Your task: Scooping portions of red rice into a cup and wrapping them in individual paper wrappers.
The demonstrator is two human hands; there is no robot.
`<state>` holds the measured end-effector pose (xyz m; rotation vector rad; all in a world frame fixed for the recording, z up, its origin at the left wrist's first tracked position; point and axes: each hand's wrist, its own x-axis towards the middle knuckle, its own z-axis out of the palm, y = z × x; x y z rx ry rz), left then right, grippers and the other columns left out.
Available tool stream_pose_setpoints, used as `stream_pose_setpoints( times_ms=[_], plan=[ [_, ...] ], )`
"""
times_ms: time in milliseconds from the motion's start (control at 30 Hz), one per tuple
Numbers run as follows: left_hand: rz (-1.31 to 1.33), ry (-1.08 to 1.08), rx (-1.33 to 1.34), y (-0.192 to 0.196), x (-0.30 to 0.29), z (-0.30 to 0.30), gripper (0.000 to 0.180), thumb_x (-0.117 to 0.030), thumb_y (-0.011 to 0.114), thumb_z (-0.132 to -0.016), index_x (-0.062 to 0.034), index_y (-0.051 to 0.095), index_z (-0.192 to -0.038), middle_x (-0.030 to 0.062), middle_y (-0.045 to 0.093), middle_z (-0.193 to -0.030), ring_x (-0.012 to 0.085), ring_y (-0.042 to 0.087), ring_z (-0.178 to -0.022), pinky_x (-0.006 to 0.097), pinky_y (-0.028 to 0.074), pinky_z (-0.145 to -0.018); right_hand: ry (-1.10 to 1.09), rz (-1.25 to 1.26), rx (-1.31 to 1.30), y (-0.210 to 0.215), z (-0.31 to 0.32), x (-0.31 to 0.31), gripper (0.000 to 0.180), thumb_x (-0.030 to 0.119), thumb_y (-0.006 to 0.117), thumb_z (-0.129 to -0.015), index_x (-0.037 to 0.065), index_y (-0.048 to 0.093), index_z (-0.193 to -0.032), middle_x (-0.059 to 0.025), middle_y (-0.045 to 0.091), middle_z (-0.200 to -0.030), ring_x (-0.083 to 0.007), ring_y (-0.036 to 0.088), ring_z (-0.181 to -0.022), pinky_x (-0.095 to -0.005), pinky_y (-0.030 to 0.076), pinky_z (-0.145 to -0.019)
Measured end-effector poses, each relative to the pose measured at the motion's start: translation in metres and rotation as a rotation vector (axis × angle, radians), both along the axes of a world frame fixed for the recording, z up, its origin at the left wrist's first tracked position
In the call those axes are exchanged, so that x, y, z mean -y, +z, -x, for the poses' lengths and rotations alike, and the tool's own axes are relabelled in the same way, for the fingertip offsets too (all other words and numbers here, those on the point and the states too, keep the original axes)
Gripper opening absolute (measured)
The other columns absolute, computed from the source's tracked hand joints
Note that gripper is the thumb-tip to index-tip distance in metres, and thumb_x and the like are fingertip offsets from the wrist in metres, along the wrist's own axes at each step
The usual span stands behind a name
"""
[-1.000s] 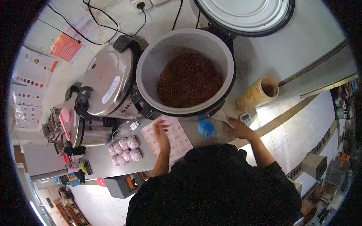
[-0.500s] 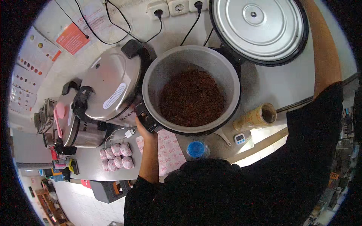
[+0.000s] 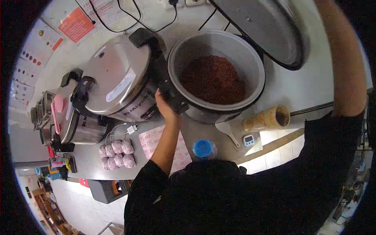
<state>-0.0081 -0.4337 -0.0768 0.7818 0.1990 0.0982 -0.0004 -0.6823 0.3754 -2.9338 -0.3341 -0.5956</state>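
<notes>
A large rice cooker [image 3: 211, 114] stands uncovered, its grey inner pot [image 3: 250, 74] part-filled with dark reddish-brown grains [image 3: 213, 80], heaped toward one side. My left hand [image 3: 166, 107] is closed at the black side handle [image 3: 178, 100] of this cooker; some of its fingers are hidden. Behind the pot, the hinged lid [image 3: 262, 27] is raised, slanted and smeared by motion. My right arm [image 3: 344, 51] reaches up past the lid and leaves the picture at the top, so the right hand is out of sight.
Two closed steel cookers [image 3: 117, 74] stand at left. Several small wrapped bundles [image 3: 117, 153] lie by a white plug [image 3: 132, 128]. Nearer me are printed paper [image 3: 150, 143], a blue-topped tub [image 3: 203, 148], a white paddle [image 3: 229, 133], a timer [image 3: 248, 140] and a yellowish roll [image 3: 266, 118].
The lid has swung from facing me broadly to a steeper slant. My view has shifted, so the cooker sits farther up and right. My left hand stays by its handle.
</notes>
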Motion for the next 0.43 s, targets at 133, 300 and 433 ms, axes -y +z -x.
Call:
stream_pose_setpoints(
  times_ms=[133, 300, 433],
  plan=[
    [-0.087, -0.009, 0.066, 0.018, 0.041, 0.012, 0.038, -0.034, 0.038, -0.099, -0.0056, 0.050, -0.122, 0.0078, 0.056, -0.114, 0.0204, 0.055, -0.103, 0.034, 0.044, -0.091, -0.092, 0.076, -0.185, -0.036, 0.037, -0.068, 0.072, 0.051, 0.069, -0.067, -0.001, 0.056, -0.116, -0.0231, 0.062, -0.105, -0.0338, 0.061, -0.097, -0.0399, 0.050, -0.085],
    [-0.068, 0.043, -0.020, 0.030, 0.050, 0.018, 0.041, -0.036, 0.037, -0.101, -0.0039, 0.049, -0.123, 0.0087, 0.053, -0.117, 0.0200, 0.052, -0.105, 0.032, 0.041, -0.093, -0.057, 0.350, -0.067, -0.120, 0.032, -0.098, 0.073, 0.048, 0.068, -0.069, 0.002, 0.051, -0.124, -0.0255, 0.050, -0.124, -0.0404, 0.047, -0.118, -0.0426, 0.041, -0.100],
    [-0.626, 0.166, 0.007, 0.003, 0.035, 0.013, 0.043, -0.038, 0.039, -0.100, -0.0073, 0.045, -0.129, 0.0138, 0.050, -0.126, 0.0210, 0.042, -0.121, 0.034, 0.026, -0.107, 0.055, 0.296, -0.070, -0.157, 0.047, -0.128, 0.073, 0.048, 0.077, -0.062, 0.016, 0.054, -0.124, -0.0204, 0.045, -0.131, -0.0341, 0.045, -0.121, -0.0558, 0.033, -0.095]
  ],
)
